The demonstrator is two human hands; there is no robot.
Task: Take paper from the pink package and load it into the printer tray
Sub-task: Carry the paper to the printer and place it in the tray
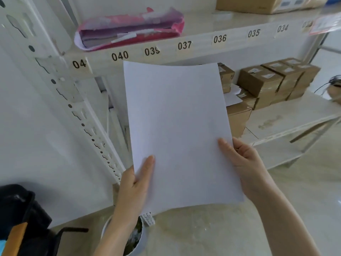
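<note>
A white stack of paper (177, 130) is held flat in front of me, below the shelf edge. My left hand (135, 183) grips its lower left edge, thumb on top. My right hand (241, 159) grips its lower right edge, thumb on top too. The torn-open pink package (129, 28) lies on the upper shelf at the back left, above the labels 040 and 039, with pale sheets showing inside. No printer or tray is in view.
A white shelf upright (73, 100) slants down the left. Brown cardboard boxes (267, 80) stand on the lower shelf at right, another box (258, 4) on the top shelf. A white bin (142, 241) sits on the floor below my left arm. A dark object (20, 218) is at bottom left.
</note>
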